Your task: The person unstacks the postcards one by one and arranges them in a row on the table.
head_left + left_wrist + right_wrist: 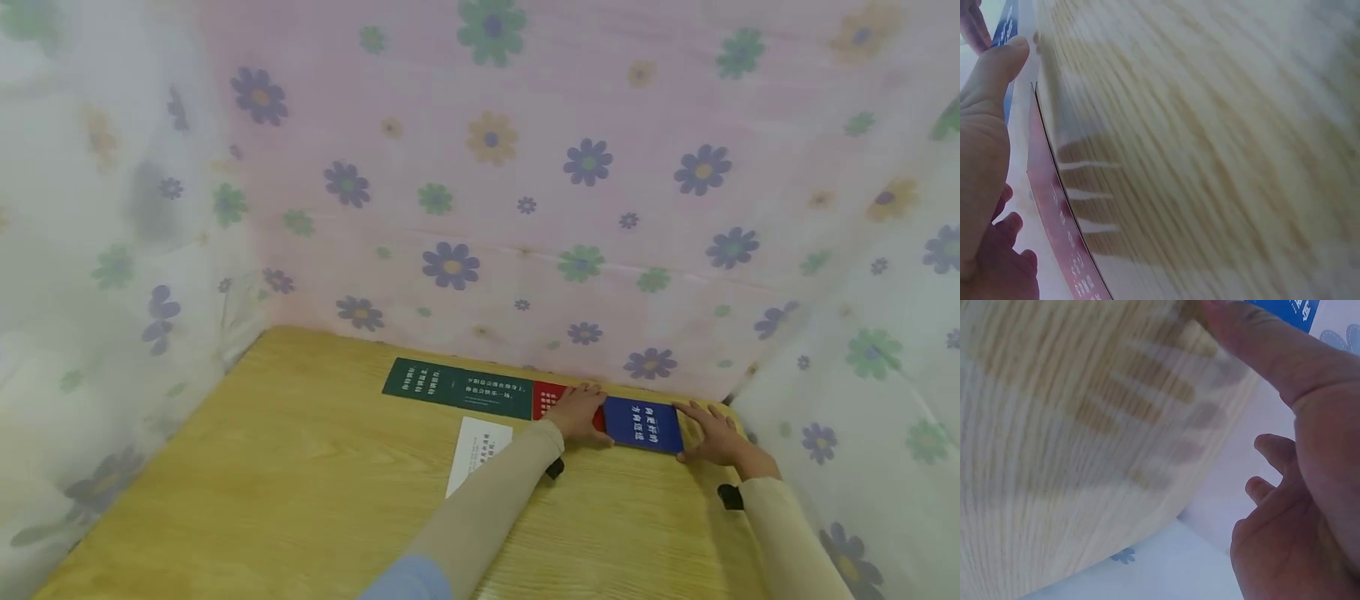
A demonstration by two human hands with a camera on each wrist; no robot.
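Observation:
A blue card [642, 423] with white writing lies flat at the right end of a row of cards. My left hand [577, 414] rests over a red card [547, 398], partly hiding it, with its thumb by the blue card's left end. At the other end, my right hand [716, 437] touches the blue card's corners with spread fingers. The right wrist view shows its thumb [1260, 331] stretched toward the blue card [1291, 311]. In the left wrist view, the left thumb [1004, 62] lies straight beside the blue card, and the red card [1063, 219] shows below.
Green cards [491, 392] with white writing continue the row leftward. A white card [476, 446] lies nearer on the wooden table [300, 467], partly covered by the left sleeve. Flower-patterned curtains [450, 192] stand along the table's back and sides.

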